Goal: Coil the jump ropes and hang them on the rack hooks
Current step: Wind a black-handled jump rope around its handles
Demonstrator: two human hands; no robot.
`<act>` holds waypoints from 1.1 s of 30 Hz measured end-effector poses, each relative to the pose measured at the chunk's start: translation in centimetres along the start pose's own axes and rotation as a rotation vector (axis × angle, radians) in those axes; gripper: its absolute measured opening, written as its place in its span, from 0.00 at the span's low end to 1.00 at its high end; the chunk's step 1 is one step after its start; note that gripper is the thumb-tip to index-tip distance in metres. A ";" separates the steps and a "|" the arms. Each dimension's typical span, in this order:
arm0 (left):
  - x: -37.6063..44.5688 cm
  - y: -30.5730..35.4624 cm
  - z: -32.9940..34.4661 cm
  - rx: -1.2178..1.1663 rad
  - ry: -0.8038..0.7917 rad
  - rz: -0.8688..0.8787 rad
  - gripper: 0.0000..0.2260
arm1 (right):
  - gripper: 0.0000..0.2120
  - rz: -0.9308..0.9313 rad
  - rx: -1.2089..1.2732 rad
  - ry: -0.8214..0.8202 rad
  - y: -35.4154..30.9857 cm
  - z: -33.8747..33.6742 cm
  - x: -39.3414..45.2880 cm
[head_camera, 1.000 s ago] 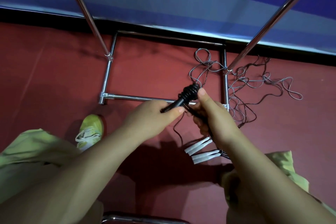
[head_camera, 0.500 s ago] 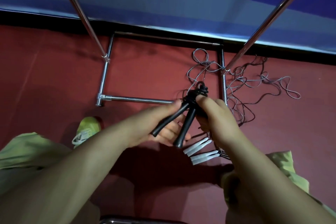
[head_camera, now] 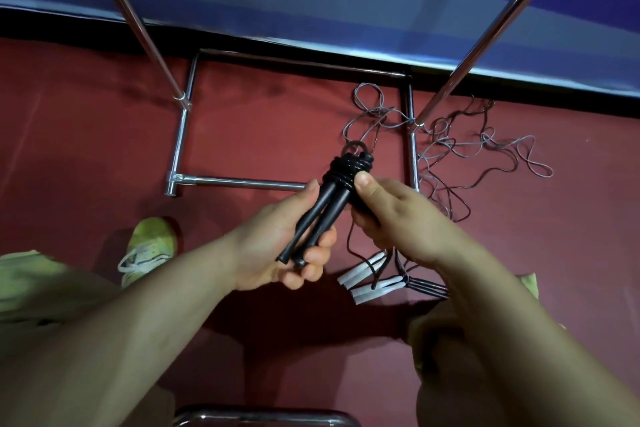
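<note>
Black jump rope [head_camera: 343, 180]: held up over the red floor, centre of view; its cord is wound in tight turns around the far ends of two black handles, which lie side by side and point near-left.
Left hand [head_camera: 277, 246]: curled under the near ends of the handles, fingers wrapped round them.
Right hand [head_camera: 391, 215]: thumb pressed on the wound cord, fingers curled behind the bundle, gripping it.
White handles [head_camera: 370, 277]: lying on the floor just near-right of the hands, partly hidden by the right forearm.
Loose ropes [head_camera: 460, 152]: grey and dark cords tangled on the floor to the far right, around the rack's right post.
Rack [head_camera: 239, 182]: chrome base frame on the floor beyond the hands, two posts slanting up.
Shoe [head_camera: 149, 246]: yellow-green, near left.
</note>
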State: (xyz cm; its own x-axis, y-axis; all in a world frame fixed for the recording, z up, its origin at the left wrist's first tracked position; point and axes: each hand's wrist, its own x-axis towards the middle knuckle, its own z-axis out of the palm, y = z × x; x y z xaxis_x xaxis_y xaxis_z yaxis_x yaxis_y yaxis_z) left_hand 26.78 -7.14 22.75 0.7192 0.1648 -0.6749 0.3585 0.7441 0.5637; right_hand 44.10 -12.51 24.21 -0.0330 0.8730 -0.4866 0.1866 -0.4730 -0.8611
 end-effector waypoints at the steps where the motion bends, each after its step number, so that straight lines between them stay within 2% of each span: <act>1: 0.1 0.2 0.1 0.035 0.039 -0.001 0.28 | 0.20 0.009 -0.041 0.013 0.1 0.1 0.1; 5: 0.2 0.2 0.3 0.133 0.123 0.017 0.28 | 0.25 0.038 -0.272 0.181 -0.1 0.7 0.2; 10: 0.7 0.1 0.1 0.176 0.215 0.043 0.26 | 0.25 0.110 -0.396 0.314 0.5 1.3 0.2; 14: 1.2 0.1 0.1 0.271 0.371 0.064 0.23 | 0.24 0.101 -0.202 0.303 1.1 1.8 0.5; 18: 1.2 0.6 -0.2 0.302 0.465 0.138 0.21 | 0.25 0.079 -0.019 0.212 0.7 1.4 0.8; 26: 1.5 1.1 -0.8 0.581 0.652 0.263 0.14 | 0.27 0.186 0.021 0.217 -1.4 1.8 0.7; 30: 1.2 1.2 -0.7 0.547 0.621 0.319 0.10 | 0.21 0.165 0.086 0.228 -1.1 1.8 0.9; 33: 1.0 1.4 -0.7 0.481 0.584 0.320 0.08 | 0.20 0.137 0.121 0.271 -1.1 1.5 0.9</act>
State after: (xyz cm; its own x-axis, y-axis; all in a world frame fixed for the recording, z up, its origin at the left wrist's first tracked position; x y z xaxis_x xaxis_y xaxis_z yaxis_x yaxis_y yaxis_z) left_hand 27.55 -5.49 22.55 0.4514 0.7312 -0.5114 0.5002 0.2672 0.8237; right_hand 42.41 -11.38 24.49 0.2503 0.7922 -0.5565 0.0530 -0.5852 -0.8092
